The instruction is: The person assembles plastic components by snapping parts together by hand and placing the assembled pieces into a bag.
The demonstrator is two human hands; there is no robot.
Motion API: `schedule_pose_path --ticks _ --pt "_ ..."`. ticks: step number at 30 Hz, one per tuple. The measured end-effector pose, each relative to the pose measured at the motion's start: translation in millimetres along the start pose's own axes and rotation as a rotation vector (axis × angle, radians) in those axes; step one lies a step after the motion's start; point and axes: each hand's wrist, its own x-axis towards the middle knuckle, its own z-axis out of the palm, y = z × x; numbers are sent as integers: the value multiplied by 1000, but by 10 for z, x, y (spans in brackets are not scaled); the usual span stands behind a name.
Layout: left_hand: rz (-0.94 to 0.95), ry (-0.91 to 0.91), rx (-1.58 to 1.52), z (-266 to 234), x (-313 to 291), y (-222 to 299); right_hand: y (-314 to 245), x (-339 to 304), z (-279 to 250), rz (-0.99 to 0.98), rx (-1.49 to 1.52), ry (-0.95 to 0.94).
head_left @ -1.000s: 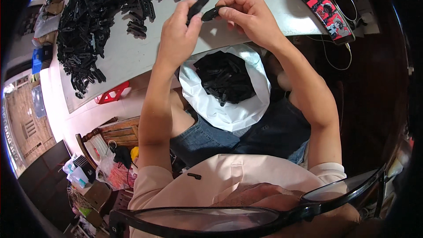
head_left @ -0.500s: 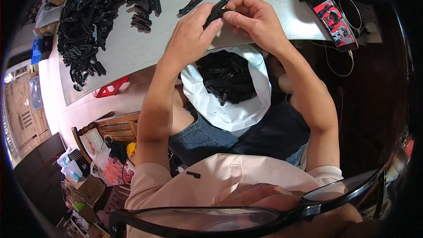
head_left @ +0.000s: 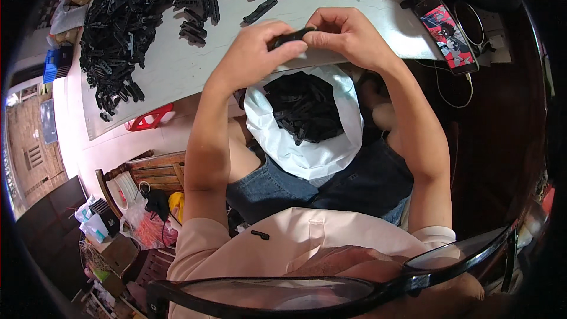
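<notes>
A small, elongated black plastic part (head_left: 290, 38) is gripped between my two hands over the table's near edge. My left hand (head_left: 253, 53) is closed round its left end, thumb along the near side. At its right end, my right hand (head_left: 338, 34) pinches it between thumb and fingers, which partly hide it. Just below my hands, a white bag (head_left: 348, 118) sits in my lap with its rim folded outward. Many similar black parts (head_left: 304, 106) fill the bag. A large heap of black parts (head_left: 127, 23) covers the table's left side.
The white table (head_left: 236, 53) spans the far side. One black part (head_left: 260, 10) lies apart from the heap. At the right edge rests a lit phone (head_left: 447, 34) with a cable (head_left: 452, 103) hanging down. A red stool (head_left: 149, 117) and wooden bench (head_left: 155, 171) stand at left.
Both hands have come down and nearer to me with the black part. The part has turned from steeply tilted to nearly level. The phone screen's picture has changed.
</notes>
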Motion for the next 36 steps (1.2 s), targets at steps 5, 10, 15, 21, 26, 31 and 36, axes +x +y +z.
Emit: schedule_pose_path --ticks 5,10,15,21,26,31,36 --pt "118 569 480 -151 37 -199 -45 45 48 -61 -301 -216" --pt "47 610 816 -74 105 -396 203 419 21 -322 -888 545" --pt "72 564 782 -2 132 -405 196 633 6 -319 -1026 547" --pt "77 602 577 35 132 -335 243 453 57 -248 -1051 495" --pt "-20 546 374 58 123 -321 145 265 68 -164 -847 426" --pt "-5 462 326 67 114 -259 25 85 118 -114 -448 280" --pt "44 377 304 101 98 -238 113 107 190 -299 -328 227"
